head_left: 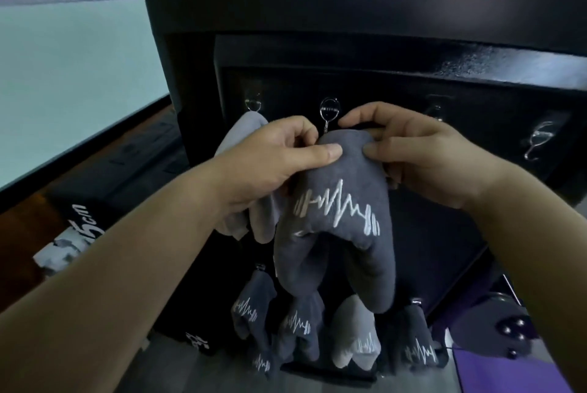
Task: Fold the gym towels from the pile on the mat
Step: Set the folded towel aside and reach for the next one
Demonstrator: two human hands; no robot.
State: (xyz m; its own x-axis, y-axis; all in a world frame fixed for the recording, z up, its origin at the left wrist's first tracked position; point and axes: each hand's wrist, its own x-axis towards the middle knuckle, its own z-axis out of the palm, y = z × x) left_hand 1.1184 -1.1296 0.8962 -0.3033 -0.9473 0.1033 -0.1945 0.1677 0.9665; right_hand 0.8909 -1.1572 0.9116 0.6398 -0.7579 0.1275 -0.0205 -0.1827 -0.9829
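**A:** Both hands are on it! The left hand [270, 157] pinches the top of the dark grey towel [317, 259] with the thumb flat across the front, and the right hand [422, 154] pinches the other shoulder of the same bend. Nothing loose there.

**B:** And look where it is: held up against the black rack [349, 53], its top just under the ring clip [329, 110]. A light grey towel [251, 126] hangs behind the left hand.

**A:** I'd call this the hang-up step, a folded towel going onto its clip. What makes it clean?

**B:** Keep the bend bunched tight between the thumbs and bring it squarely under the clip. Release one hand only once the clip has the cloth. If the pinch slackens early, I'd expect the fold to slide open.

**A:** Which way does it lie?

**B:** The long axis runs top to bottom. The doubled bend points up at the clip, and two rounded lobes hang down towards the lower towels [251, 313]. The barbell logo [338, 213] faces us and reads left to right.

**A:** Whether the clip grips the cloth yet?

**B:** Can't tell; the fingers hide that spot. An empty hook [540, 138] waits on the right, and a corner of the purple mat [495, 370] shows below.
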